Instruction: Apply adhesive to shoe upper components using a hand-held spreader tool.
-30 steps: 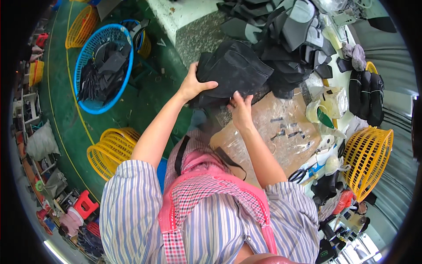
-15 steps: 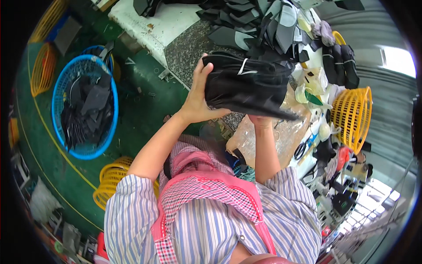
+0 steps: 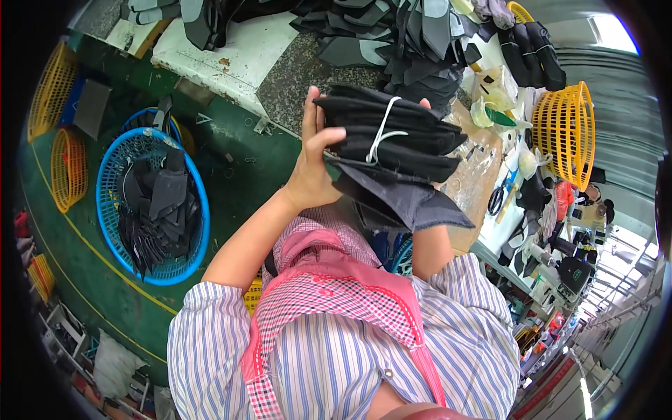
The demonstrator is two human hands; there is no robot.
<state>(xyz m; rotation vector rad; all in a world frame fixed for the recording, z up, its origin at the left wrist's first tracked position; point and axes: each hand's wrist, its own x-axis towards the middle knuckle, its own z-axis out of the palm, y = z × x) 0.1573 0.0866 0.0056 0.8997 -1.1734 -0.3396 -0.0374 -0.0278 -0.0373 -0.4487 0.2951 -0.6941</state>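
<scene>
While I hold it up in front of me, the bundle of black pieces (image 3: 392, 150) sits above the edge of the desk (image 3: 294, 70). A white string (image 3: 381, 136) is tied around the middle of the bundle. My left hand (image 3: 311, 164) presses on its left end. My palm is on the side, my fingers (image 3: 313, 112) point up along it, and my thumb (image 3: 336, 136) lies over the front. This grip is closed around the end of the bundle.

My right hand is hidden under the bundle. I can only see my right arm (image 3: 430, 248) going up to it, so I cannot tell how that grip is set. One flat grey piece (image 3: 413, 206) hangs out from the bottom of the bundle.

More black pieces lie in a big pile (image 3: 406, 35) on the desk behind the bundle. A blue basket (image 3: 150, 203) with dark scraps stands on the green floor (image 3: 91, 280) to my left. A yellow basket (image 3: 567, 129) sits far to my right.
</scene>
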